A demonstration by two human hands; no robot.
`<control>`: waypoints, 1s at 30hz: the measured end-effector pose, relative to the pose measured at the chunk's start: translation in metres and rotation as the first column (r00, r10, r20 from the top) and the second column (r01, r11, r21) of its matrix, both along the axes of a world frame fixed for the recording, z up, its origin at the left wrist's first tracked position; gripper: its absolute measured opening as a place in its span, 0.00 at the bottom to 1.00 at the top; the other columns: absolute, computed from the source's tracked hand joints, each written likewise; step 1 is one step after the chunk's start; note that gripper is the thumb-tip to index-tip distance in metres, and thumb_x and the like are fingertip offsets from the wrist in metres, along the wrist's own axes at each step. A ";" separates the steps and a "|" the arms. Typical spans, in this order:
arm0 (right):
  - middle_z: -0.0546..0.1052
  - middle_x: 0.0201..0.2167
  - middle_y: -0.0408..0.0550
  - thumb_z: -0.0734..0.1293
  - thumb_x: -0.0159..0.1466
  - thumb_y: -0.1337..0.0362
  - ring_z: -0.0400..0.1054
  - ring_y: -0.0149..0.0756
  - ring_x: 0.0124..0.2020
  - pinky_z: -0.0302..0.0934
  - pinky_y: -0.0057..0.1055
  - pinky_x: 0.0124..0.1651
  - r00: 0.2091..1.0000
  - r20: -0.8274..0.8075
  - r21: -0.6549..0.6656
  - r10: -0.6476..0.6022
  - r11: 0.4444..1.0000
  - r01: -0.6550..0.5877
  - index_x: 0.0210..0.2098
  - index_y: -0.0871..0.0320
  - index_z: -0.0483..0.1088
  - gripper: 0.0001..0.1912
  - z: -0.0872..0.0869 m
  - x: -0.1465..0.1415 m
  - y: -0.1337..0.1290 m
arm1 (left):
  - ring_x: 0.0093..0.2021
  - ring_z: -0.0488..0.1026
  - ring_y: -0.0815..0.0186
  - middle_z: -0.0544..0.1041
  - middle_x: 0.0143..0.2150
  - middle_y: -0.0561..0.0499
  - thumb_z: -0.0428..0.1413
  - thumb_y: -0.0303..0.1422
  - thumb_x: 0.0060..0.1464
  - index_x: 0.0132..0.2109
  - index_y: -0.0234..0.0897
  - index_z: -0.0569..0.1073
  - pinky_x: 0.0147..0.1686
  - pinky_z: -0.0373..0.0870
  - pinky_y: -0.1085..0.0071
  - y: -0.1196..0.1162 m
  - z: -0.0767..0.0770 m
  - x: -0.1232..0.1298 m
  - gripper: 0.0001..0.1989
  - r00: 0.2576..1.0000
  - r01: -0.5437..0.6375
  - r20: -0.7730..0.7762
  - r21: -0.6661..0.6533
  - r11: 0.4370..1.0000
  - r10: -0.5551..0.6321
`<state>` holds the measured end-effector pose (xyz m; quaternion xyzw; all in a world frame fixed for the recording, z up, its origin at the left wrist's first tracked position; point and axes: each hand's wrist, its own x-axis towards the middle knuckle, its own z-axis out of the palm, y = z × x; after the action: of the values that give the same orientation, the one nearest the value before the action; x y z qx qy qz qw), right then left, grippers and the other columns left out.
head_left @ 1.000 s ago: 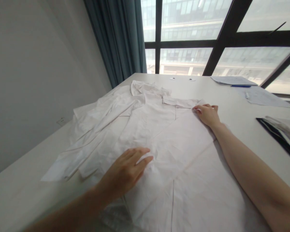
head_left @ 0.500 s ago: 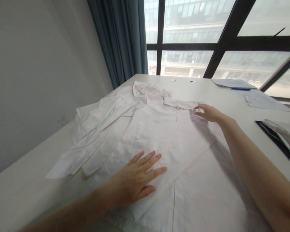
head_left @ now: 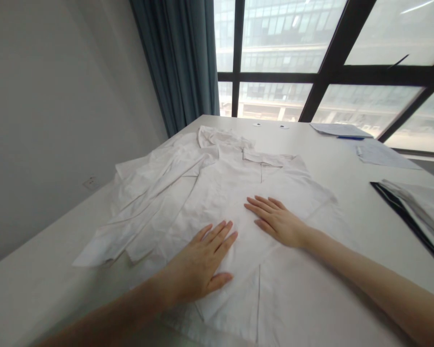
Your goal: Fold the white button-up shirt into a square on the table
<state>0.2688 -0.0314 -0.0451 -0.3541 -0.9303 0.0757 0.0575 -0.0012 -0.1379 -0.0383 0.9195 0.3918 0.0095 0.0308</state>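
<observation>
A white garment (head_left: 231, 188) lies spread over the white table, its collar at the far side and a sleeve fanned out to the left. My left hand (head_left: 198, 265) rests palm down on the lower middle of the cloth, fingers stretched out. To its right and a little farther off, my right hand (head_left: 278, 221) lies flat on the fabric, fingers extended. Neither hand grips anything. Wrinkles run across the cloth around both hands.
Papers (head_left: 342, 130) and a blue pen (head_left: 350, 138) lie at the table's far right. Folded white cloth (head_left: 419, 202) with a dark edge sits at the right. A grey wall (head_left: 58, 120) borders the left, with a blue curtain (head_left: 181, 58) and windows behind.
My right hand has come down from the garment's upper right edge to its middle, nearer my left hand. My left hand has hardly moved, its fingers slightly closer together.
</observation>
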 end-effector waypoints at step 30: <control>0.65 0.65 0.59 0.49 0.69 0.49 0.60 0.53 0.63 0.53 0.62 0.59 0.716 0.001 0.221 -0.698 0.699 0.680 0.63 0.57 0.64 0.31 -0.024 0.105 0.171 | 0.74 0.37 0.54 0.45 0.74 0.38 0.49 0.41 0.65 0.71 0.32 0.48 0.69 0.44 0.50 0.001 0.005 0.003 0.34 0.998 -0.024 -0.056 -0.126 0.992 0.017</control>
<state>0.3737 0.1393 -0.0691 -0.6714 -0.7343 -0.0627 0.0782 0.0015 -0.1365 -0.0328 0.9115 0.4018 -0.0406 0.0783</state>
